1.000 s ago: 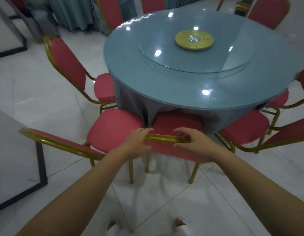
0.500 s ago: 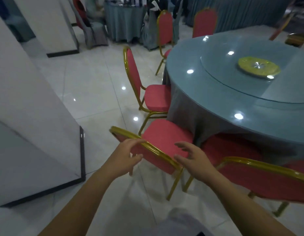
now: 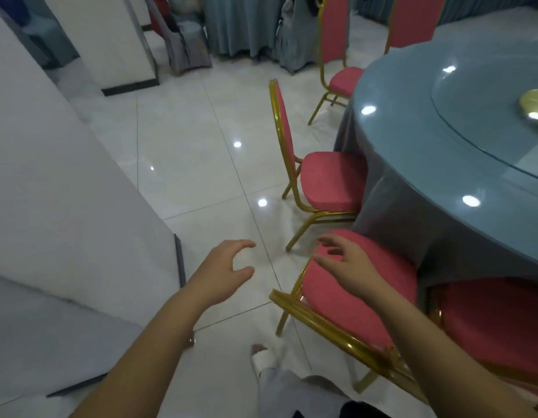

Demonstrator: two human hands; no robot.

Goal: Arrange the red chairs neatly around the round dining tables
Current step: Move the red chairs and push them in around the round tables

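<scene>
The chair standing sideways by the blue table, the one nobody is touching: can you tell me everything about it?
The red chair has a tall, narrow red padded back, seen edge-on, and a rounded red cushioned seat, both in what looks like fabric. Its frame and legs are shiny gold tubing, probably metal. It stands upright on the white tiled floor, its seat facing the round table. The seat's front edge meets the hanging grey-blue tablecloth. Neither hand is on it.
</scene>
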